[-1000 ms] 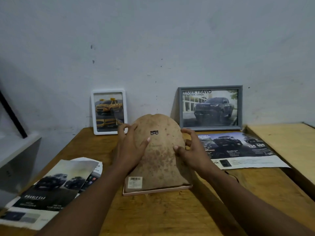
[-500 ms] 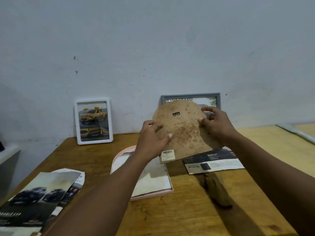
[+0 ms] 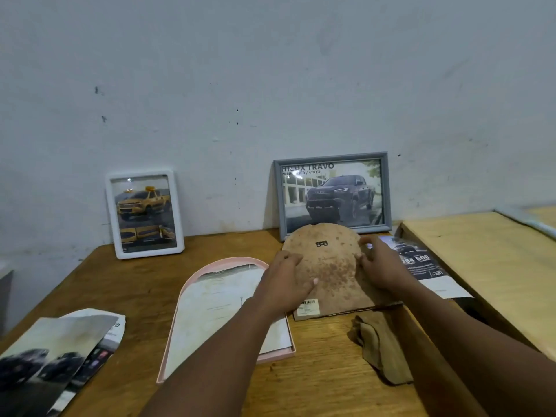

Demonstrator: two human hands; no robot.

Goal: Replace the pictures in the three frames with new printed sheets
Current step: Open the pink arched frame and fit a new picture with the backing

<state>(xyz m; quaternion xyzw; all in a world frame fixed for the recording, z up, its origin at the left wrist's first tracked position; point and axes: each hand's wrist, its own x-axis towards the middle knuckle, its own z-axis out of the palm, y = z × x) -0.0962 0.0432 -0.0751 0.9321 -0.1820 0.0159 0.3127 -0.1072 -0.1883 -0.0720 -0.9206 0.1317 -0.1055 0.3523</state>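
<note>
1. Left hand (image 3: 285,284) grips the left edge of the brown arched fibreboard backing (image 3: 328,266); right hand (image 3: 385,269) grips its right edge.
2. Backing sits at 3 o'clock from the pink arched frame (image 3: 222,261) on the wooden table (image 3: 325,371).
3. Pale sheet (image 3: 216,311) lies inside the frame.

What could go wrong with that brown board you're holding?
The backing board, held by the left hand and right hand, sits close to the leaning grey frame; a nudge could tip it over. The board also overlaps the printed sheet, so pressing down might crease it.
</note>
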